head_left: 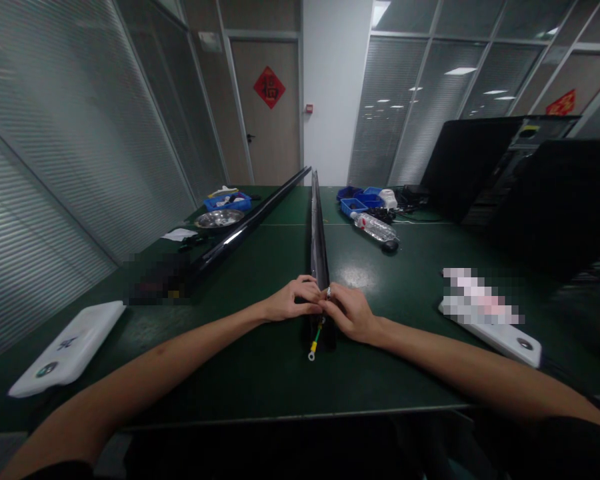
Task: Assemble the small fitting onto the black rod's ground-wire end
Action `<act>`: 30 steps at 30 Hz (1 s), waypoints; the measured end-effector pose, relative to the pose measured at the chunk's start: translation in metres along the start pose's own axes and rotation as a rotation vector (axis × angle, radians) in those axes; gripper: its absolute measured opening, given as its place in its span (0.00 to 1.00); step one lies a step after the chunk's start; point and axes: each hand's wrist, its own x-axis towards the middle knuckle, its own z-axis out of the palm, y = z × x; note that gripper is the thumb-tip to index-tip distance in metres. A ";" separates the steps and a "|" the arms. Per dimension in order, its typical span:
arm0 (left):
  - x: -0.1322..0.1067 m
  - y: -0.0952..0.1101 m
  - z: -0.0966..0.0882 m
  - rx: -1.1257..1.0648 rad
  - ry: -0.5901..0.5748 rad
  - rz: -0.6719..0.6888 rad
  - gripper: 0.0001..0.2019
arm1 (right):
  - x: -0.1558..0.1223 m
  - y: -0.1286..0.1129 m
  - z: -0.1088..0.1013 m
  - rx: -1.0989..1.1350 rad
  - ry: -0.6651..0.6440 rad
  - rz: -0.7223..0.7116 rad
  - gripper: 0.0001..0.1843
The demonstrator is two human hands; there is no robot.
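Observation:
A long black channel-shaped bar (319, 233) lies lengthwise on the green table, running away from me. Over its near end my left hand (300, 298) and my right hand (347, 310) meet, fingertips bent together and almost touching. Both hands are closed in a pinch, but the fingers hide what is between them. Just below the fingertips, a short green wire (319, 331) comes out, with a yellow sleeve and a metal ring terminal (311, 356) at its end. A ring shows on my right hand.
Left of me lies a second long black bar (250, 223), beside a metal bowl (220, 219) and blue tray (229, 202). White slabs (73, 347) (500, 333) flank my arms. At right are a plastic bottle (375, 227), blue bins (355, 206) and large black panels (470, 160).

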 end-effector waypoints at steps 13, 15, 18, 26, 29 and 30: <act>-0.002 -0.007 0.001 -0.003 -0.006 -0.006 0.13 | -0.001 0.002 0.001 -0.014 -0.008 -0.019 0.13; -0.002 -0.007 0.001 -0.007 0.001 -0.004 0.14 | -0.001 0.003 0.002 -0.013 -0.013 -0.020 0.12; -0.002 -0.006 0.002 -0.009 0.006 -0.016 0.17 | -0.002 0.003 0.002 -0.013 -0.010 -0.024 0.12; -0.003 -0.006 0.002 -0.021 0.013 -0.028 0.16 | -0.003 0.003 0.002 -0.018 -0.006 -0.014 0.11; -0.003 -0.006 0.002 -0.019 0.011 -0.025 0.15 | -0.002 0.003 0.002 -0.015 -0.018 -0.018 0.12; -0.003 -0.006 0.002 -0.019 0.013 -0.021 0.15 | -0.002 0.003 0.002 -0.011 -0.017 -0.020 0.12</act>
